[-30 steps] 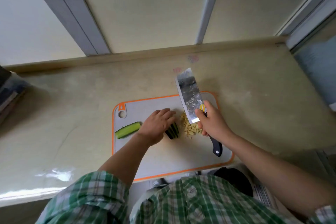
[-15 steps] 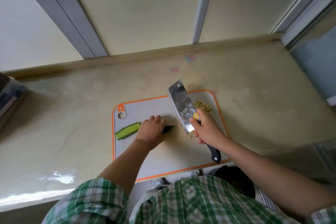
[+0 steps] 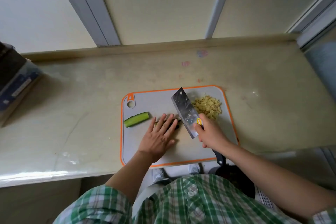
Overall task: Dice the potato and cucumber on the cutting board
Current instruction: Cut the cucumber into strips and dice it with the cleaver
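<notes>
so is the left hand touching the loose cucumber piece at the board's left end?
Apart. Head view: a strip of bare cutting board shows between the cucumber piece and the left hand.

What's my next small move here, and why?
Probably curl the fingers of the left hand back before chopping: they lie straight over the dark green cucumber strips, right beside the steel cleaver gripped by the right hand.

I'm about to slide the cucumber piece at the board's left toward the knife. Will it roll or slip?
The cucumber piece shows a pale lengthwise cut face, so it probably won't roll. Cut flesh on the smooth cutting board may let it skid. It looks straight and stiff, likely moving whole.
</notes>
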`<action>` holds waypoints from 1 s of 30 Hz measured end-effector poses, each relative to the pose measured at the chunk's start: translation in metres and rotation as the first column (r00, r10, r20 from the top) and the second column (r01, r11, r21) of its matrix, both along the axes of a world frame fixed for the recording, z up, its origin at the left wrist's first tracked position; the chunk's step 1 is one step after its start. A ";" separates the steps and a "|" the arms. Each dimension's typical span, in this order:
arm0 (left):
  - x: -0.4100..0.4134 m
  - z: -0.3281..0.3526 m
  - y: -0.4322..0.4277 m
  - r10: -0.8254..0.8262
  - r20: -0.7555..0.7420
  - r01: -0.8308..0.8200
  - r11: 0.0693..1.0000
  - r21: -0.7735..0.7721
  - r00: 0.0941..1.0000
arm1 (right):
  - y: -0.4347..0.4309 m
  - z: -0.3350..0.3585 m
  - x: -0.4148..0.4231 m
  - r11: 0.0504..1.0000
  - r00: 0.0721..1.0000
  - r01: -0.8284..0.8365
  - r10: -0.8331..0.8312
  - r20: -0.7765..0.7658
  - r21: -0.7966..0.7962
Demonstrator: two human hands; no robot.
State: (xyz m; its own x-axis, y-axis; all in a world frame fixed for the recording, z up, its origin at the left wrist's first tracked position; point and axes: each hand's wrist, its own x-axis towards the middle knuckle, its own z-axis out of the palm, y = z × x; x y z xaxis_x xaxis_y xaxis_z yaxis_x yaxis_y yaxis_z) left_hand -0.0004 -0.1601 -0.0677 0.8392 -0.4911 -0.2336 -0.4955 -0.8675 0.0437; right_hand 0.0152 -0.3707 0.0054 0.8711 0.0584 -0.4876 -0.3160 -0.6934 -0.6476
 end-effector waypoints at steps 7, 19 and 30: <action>0.002 -0.004 0.007 0.062 0.014 -0.062 0.998 -0.010 0.998 | -0.001 -0.005 -0.007 1.000 1.000 0.011 -0.011 0.002 0.021; 0.016 0.004 0.009 0.093 -0.010 -0.093 0.995 -0.040 0.996 | 0.000 0.000 -0.010 0.998 0.998 0.050 -0.051 0.032 0.028; 0.040 0.024 0.002 0.374 0.001 -0.363 0.903 -0.230 0.928 | 0.001 -0.002 -0.009 0.997 0.997 0.069 -0.070 0.024 0.020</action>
State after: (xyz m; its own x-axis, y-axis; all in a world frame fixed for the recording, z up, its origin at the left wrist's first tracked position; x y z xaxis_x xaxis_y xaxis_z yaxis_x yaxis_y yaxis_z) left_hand 0.0392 -0.1583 -0.0438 0.9772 -0.1796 -0.1133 -0.1482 -0.9590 0.2414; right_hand 0.0059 -0.3697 0.0038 0.8851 0.0062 -0.4654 -0.3470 -0.6576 -0.6687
